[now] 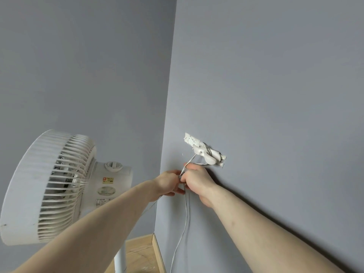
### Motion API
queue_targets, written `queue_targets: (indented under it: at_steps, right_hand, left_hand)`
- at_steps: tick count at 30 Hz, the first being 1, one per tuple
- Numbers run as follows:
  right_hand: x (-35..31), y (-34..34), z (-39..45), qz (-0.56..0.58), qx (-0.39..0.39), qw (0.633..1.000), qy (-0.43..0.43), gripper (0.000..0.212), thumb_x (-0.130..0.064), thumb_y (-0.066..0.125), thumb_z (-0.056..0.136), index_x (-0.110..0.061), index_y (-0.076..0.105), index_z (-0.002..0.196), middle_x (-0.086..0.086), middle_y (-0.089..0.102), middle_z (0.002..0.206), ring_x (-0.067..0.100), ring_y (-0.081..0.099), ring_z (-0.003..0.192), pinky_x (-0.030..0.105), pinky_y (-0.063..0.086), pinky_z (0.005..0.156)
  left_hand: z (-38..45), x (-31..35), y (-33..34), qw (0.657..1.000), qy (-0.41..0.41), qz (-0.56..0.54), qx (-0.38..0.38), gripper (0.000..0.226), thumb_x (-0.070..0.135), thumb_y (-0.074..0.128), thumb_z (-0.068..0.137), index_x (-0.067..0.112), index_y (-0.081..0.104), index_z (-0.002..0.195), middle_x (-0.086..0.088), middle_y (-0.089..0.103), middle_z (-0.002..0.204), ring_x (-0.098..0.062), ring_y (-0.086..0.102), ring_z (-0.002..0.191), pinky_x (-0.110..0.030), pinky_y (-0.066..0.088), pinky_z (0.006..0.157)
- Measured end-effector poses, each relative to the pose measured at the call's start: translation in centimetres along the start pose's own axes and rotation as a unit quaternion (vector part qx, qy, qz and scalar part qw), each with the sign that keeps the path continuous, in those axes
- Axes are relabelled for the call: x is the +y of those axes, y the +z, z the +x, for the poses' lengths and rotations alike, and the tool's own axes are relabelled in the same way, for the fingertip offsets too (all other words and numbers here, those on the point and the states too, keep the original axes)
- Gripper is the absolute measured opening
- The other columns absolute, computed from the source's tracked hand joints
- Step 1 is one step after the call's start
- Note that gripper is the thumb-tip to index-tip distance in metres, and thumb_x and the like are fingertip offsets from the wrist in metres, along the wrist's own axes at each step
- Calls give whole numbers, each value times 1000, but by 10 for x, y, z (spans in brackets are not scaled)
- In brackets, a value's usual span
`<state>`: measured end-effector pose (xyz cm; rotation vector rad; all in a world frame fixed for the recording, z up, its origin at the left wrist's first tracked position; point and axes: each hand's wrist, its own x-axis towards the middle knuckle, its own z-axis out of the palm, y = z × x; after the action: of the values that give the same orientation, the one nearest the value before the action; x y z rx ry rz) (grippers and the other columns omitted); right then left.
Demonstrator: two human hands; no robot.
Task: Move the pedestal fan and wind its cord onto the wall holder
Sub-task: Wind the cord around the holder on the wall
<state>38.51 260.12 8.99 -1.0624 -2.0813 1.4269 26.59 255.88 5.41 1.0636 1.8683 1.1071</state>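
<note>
Both hands meet just below the wall holder, which is fixed to the grey wall: the left hand and the right hand each have their fingers curled round the thin white cord, pinching it between them. Above the hands the cord runs up to the holder, where some turns are wrapped; below them it hangs down along the wall. The pedestal fan stands to the left of the left hand, on the wooden floor.

fan base cut off below, cord end out of frame, label text unreadable
</note>
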Motion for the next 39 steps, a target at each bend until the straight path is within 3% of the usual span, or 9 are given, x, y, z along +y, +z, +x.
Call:
queue_targets:
  at_steps: [3, 7, 12, 18, 25, 31, 33, 35, 39]
  right_hand:
    - [1, -4, -7, -12, 1, 1000, -14, 51, 1, 47, 90, -15, 54, 138, -2, 61, 114, 11, 61, 97, 32, 45, 97]
    - [3, -11, -29, -92, 5, 994, -53, 69, -3, 40, 93, -24, 31, 158, -2, 35, 161, 16, 44, 138, 18, 39, 96]
    - [3, -20, -57, -205, 30, 968, -144, 75, -1, 41, 87, -26, 34, 157, -3, 37, 160, 12, 37, 145, 26, 47, 102]
    - [-10, -30, -77, -311, 134, 898, -280, 57, -10, 47, 84, -30, 58, 136, -21, 47, 144, 7, 56, 120, 31, 48, 101]
    - [-22, -47, -99, -367, 142, 891, -227, 63, -16, 50, 85, -27, 43, 146, -16, 27, 157, 22, 58, 120, 37, 51, 92]
    - [-23, -53, -106, -388, 121, 890, -208, 75, -19, 50, 87, -33, 25, 156, -18, 20, 162, 22, 55, 128, 39, 51, 96]
    - [-24, -52, -106, -389, 113, 891, -204, 77, -19, 49, 86, -36, 24, 156, -21, 19, 161, 21, 59, 121, 37, 53, 90]
    - [-23, -54, -105, -389, 109, 892, -202, 78, -19, 49, 85, -37, 24, 157, -23, 19, 161, 19, 60, 119, 35, 53, 87]
    - [-24, -56, -102, -381, 105, 896, -200, 79, -19, 48, 84, -37, 24, 157, -24, 20, 161, 17, 57, 124, 33, 51, 89]
  left_hand:
    - [4, -1, -3, 999, 10, -29, 22, 53, 4, 33, 93, 26, 56, 136, 3, 71, 122, -17, 70, 106, -35, 47, 90]
    - [1, 4, -15, 996, 16, -69, 51, 56, 0, 35, 93, 26, 55, 140, 8, 65, 133, -21, 67, 113, -33, 47, 86]
    - [-4, 24, -33, 987, 54, -109, 105, 65, -4, 30, 92, 22, 46, 150, 7, 56, 145, -22, 65, 117, -42, 49, 103]
    - [-15, 60, -42, 978, 95, -133, 132, 66, 0, 30, 93, 21, 38, 155, 6, 47, 153, -21, 65, 117, -41, 52, 100]
    - [-31, 107, -44, 971, 124, -155, 130, 66, 1, 34, 92, 19, 37, 156, 7, 45, 145, -21, 68, 114, -39, 55, 93]
    - [-42, 134, -39, 974, 119, -151, 117, 45, 14, 39, 100, 4, 53, 141, 9, 58, 122, -22, 67, 117, -38, 54, 94]
    - [-45, 141, -36, 977, 115, -144, 106, 26, 12, 39, 99, 10, 63, 106, 3, 56, 109, -26, 66, 117, -42, 53, 99]
    - [-47, 147, -32, 978, 116, -143, 98, 19, 9, 39, 96, 12, 55, 86, 2, 54, 102, -26, 64, 108, -45, 52, 104]
    - [-45, 151, -30, 973, 128, -163, 100, 19, 5, 41, 92, 7, 60, 93, 5, 53, 102, -24, 60, 98, -45, 56, 98]
